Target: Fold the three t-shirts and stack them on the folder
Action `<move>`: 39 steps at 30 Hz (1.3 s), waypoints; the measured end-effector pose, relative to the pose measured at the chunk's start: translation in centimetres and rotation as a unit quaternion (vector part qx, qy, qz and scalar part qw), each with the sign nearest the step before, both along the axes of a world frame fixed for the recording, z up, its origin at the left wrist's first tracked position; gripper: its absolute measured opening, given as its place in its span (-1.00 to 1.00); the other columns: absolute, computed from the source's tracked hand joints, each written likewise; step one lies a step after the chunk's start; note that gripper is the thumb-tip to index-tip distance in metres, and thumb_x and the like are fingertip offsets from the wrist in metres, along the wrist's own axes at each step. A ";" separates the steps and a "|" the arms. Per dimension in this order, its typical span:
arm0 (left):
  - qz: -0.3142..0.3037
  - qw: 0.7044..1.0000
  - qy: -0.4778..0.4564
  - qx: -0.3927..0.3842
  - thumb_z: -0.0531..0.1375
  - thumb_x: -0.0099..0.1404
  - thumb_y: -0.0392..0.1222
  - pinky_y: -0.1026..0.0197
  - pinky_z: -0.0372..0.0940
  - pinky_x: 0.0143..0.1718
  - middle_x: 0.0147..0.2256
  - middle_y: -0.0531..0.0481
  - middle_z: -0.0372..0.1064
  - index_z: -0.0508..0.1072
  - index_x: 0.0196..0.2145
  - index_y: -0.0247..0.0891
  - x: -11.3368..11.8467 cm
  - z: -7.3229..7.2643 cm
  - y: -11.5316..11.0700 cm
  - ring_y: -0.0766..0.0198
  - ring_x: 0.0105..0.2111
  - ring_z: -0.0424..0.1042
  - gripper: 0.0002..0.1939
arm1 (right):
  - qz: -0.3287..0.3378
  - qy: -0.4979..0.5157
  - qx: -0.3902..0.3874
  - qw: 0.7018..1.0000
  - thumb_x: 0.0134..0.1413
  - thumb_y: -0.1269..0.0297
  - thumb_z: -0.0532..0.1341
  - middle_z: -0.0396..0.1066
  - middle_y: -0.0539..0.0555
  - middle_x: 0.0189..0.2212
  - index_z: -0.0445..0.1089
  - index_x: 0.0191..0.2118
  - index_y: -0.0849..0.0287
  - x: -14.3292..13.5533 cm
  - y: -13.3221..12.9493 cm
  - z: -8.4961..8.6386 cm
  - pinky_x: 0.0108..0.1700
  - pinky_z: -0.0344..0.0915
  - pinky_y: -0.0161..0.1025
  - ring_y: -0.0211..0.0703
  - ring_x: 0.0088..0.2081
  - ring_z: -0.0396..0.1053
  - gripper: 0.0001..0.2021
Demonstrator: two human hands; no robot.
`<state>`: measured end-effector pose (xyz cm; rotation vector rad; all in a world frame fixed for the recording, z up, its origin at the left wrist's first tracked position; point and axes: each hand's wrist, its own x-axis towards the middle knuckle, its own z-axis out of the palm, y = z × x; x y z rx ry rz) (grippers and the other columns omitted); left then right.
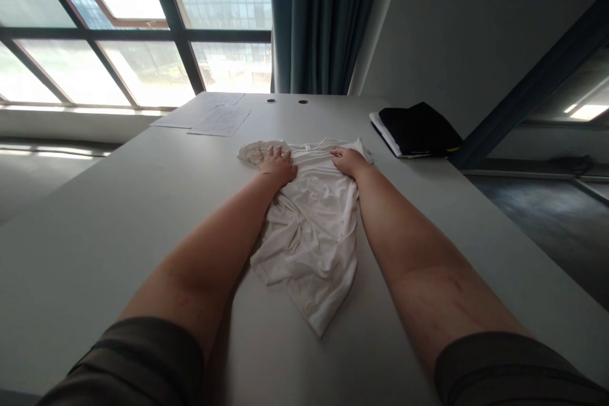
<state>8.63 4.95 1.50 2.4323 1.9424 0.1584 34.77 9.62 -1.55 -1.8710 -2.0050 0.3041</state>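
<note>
A wrinkled white T-shirt (316, 222) lies on the white table (143, 222), its neckline and sleeves at the far end and its crumpled hem pointing toward me. My left hand (278, 166) rests flat on the shirt near the left sleeve, with its fingers spread. Over by the right sleeve, my right hand (349, 161) has its fingers drawn together on the fabric; the underside of that grip is hidden. Straight creases run across the cloth between both hands, below the collar.
Printed paper sheets (209, 115) lie at the table's far left. A black folder or cloth-like item (419, 130) sits on white papers at the right edge. Two round cable holes are near the back edge. Beyond stand windows and a blue curtain (323, 19).
</note>
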 end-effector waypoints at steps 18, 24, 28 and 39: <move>-0.227 0.973 -0.030 0.028 0.05 0.49 0.14 -0.21 0.01 0.47 0.50 -0.04 -0.05 0.14 0.48 0.06 -6.1 -2.3 -19.7 -0.05 0.50 -0.06 -0.34 | 0.026 -0.033 0.002 0.999 0.32 0.28 0.10 0.17 0.08 0.39 0.36 0.38 0.20 -0.6 1.6 -0.6 0.45 0.05 -0.21 0.00 0.37 0.19 -0.44; -0.288 0.957 -0.006 0.033 0.04 0.50 0.03 -0.27 0.07 0.44 0.47 -0.08 0.02 0.21 0.45 0.07 -7.0 -2.2 -23.5 -0.12 0.47 0.00 -0.40 | 0.036 -0.042 0.010 0.998 0.35 0.25 0.11 0.17 0.11 0.39 0.38 0.37 0.21 -0.7 1.5 -0.6 0.47 0.00 -0.16 0.06 0.37 0.18 -0.47; -0.319 0.947 0.018 0.026 0.08 0.50 0.04 -0.23 0.23 0.34 0.43 -0.17 0.13 0.26 0.42 -0.02 -6.8 -0.3 -23.4 -0.15 0.39 0.18 -0.42 | 0.043 -0.041 0.019 0.998 0.33 0.27 0.13 0.19 0.08 0.38 0.40 0.36 0.17 -0.8 1.5 -0.8 0.45 0.05 -0.18 0.03 0.37 0.19 -0.48; -0.177 0.969 -0.160 0.062 0.03 0.51 -0.02 0.07 0.39 0.12 0.03 -0.07 0.51 0.53 0.02 -0.10 -10.0 -0.1 -15.4 0.14 -0.04 0.53 -0.67 | -0.012 -0.107 0.015 0.994 0.29 0.28 0.15 0.35 0.17 0.26 0.46 0.29 0.14 -2.9 -0.5 0.4 0.31 0.28 -0.07 0.11 0.24 0.35 -0.51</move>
